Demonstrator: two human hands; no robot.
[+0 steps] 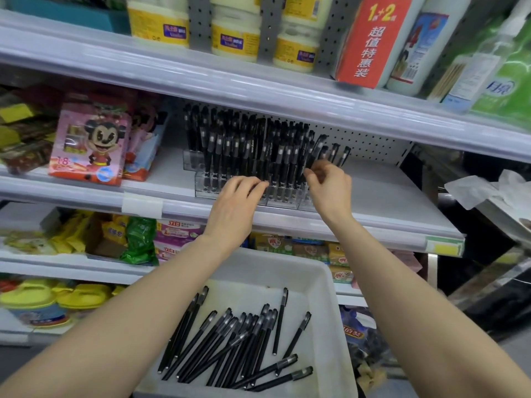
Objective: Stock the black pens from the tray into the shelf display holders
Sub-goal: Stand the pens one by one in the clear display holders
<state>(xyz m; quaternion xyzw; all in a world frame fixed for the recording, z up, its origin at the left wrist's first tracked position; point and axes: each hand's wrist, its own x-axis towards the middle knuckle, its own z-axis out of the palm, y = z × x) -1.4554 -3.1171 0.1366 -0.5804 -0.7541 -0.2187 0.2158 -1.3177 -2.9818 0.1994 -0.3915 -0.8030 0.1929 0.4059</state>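
Loose black pens (238,346) lie in a jumbled heap in the white tray (324,271), which sits below the clear display holder (207,188), closest to the person and between both forearms. A couple of dozen or so remain there, though overlaps make the count unsure.

Up in the display holder, on the middle shelf (388,202), standing pens (244,147) already fill most of the tiered rows, packed tight at its left and centre. Toward its right end only a few stand, with room between them. I judge the holder well past half full, with a good tray-load yet to go up, and the free slots look to be at the holder's right end.

At the holder's front row is the left hand (238,196). Its fingers (258,183) are curled with the tips against the lower barrels there. Whether they pinch one pen or merely steady the row I cannot tell.

At the holder's right part, the right hand (330,185) has its fingers (311,170) nearly closed. They pinch the lower end of a slanted pen (316,150) that leans rightward beside the upright ones. Its tip is apparently not yet seated in a slot.

Left of the holder stands a pink toy box (89,145).
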